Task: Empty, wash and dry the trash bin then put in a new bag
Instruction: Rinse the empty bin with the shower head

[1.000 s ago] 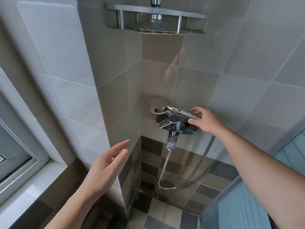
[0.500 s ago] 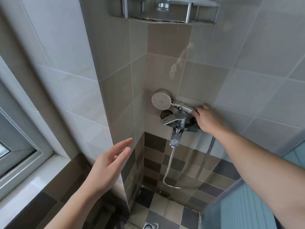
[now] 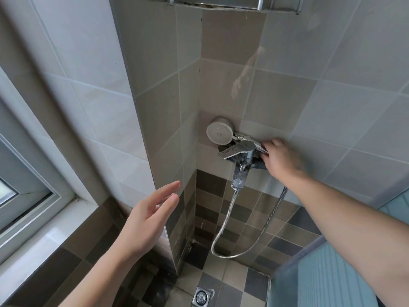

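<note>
Right hand (image 3: 281, 160) has its grip curled round the handle of the hand shower (image 3: 219, 130), which sits in its cradle on the mixer tap (image 3: 238, 151) in the shower corner. Left hand (image 3: 147, 214) is free, fingers straight and apart, hovering near the tiled wall corner (image 3: 155, 173), touching nothing I can see. The trash bin isn't in view anywhere, so I can't tell where it is or how far it is from the water. My read: this is the fetch-the-water step of the wash stage, with drying and the new bag still to do. Risks: the shower head faces out toward the camera, so opening the tap lever before it's aimed down would likely spray the person and the window ledge (image 3: 55, 235). The metal hose (image 3: 223, 229) loops low near the floor and could snag on the tap body if the head is yanked. Wet floor tiles look slippery. Room: tight corner, walls on two sides, a metal shelf (image 3: 221, 2) overhead, a blue-green panel (image 3: 321, 273) at lower right. The clear path is down toward the floor drain (image 3: 201, 295).
</note>
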